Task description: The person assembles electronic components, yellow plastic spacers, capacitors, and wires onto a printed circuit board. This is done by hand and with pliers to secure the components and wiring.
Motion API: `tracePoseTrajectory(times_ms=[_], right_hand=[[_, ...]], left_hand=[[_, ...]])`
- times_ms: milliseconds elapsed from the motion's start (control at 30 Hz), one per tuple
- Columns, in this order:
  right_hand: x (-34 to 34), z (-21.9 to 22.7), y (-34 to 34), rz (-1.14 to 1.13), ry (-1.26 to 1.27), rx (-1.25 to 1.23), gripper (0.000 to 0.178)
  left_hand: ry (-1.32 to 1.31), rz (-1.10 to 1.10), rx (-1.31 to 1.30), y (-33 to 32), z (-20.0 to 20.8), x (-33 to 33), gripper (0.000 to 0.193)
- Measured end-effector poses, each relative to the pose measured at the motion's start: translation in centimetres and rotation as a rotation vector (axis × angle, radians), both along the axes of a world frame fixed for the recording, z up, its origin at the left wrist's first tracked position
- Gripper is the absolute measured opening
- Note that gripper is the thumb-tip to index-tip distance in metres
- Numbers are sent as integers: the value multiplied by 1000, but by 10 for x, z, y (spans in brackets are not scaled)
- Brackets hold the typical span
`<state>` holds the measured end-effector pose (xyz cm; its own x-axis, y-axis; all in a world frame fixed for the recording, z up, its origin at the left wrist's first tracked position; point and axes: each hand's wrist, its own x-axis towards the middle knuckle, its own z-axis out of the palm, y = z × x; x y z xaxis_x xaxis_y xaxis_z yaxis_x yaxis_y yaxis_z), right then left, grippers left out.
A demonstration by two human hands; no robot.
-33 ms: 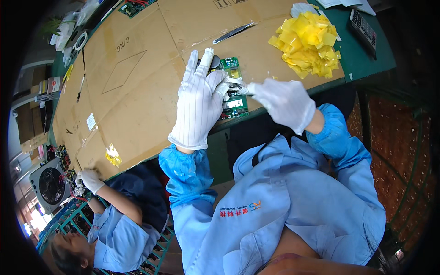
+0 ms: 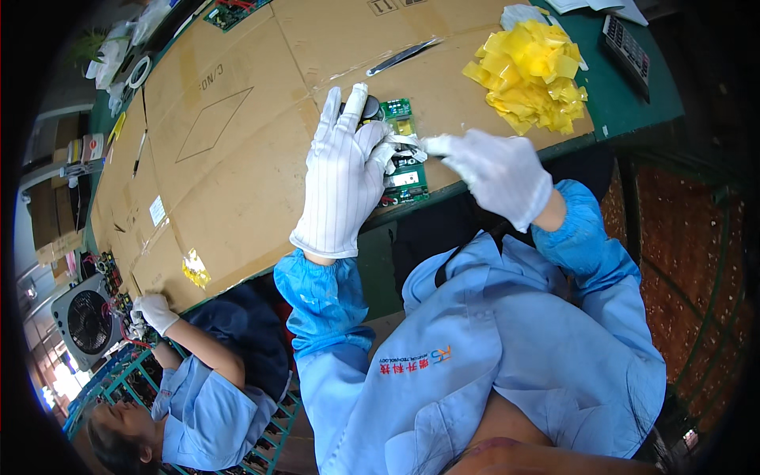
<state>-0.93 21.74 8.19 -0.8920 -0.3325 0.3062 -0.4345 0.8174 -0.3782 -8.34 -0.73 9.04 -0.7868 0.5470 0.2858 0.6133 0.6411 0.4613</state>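
A green circuit board point(image 2: 413, 190) with several components lies near the table's front edge, partly hidden beneath my left hand point(image 2: 340, 182). That hand wears a striped white glove and grips the board. Two of its fingers stretch past a dark round component, while its thumb side presses onto the board. Crumpled white material point(image 2: 405, 144) shows at its fingertips; whether this is loose glove fabric or a strip, I cannot tell. Just right of the board, my right hand point(image 2: 503, 178), also in a white glove, is closed in a pinch. What it pinches is not visible.
Brown cardboard point(image 2: 237, 158) covers the green table. Dark tweezers point(image 2: 404, 55) lie beyond the board. A heap of yellow film pieces point(image 2: 530, 75) sits at the right, beside a calculator point(image 2: 625, 55). A gloved co-worker point(image 2: 206, 404) sits at the left, near a fan point(image 2: 85, 317).
My right hand has shifted slightly to the right, away from the board. My left hand and the board stay in place.
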Motion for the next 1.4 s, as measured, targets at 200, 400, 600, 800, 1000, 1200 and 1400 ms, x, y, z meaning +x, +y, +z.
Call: tracePoseTrajectory(times_ms=[200,400,600,800,1000,1200,1400], right_hand=[[10,16,62,-451,219,102,28],[19,18,54,-320,-123,-25,37],[-28,-6,19,-56,-450,-79,34],[-49,-17,9,72,-488,-28,33],[-53,-11,8,101,-545,-19,33],[-51,-13,8,83,-490,37,34],[-50,-25,12,130,-234,193,37]], left_hand=[[221,8,-171,5,18,19,20],[180,-53,-290,7,6,69,66],[250,48,-146,12,-22,87,61],[318,94,-69,13,-50,86,50],[398,77,-85,5,-72,83,50],[423,100,-68,10,-68,79,42],[400,92,-59,9,-67,80,46]])
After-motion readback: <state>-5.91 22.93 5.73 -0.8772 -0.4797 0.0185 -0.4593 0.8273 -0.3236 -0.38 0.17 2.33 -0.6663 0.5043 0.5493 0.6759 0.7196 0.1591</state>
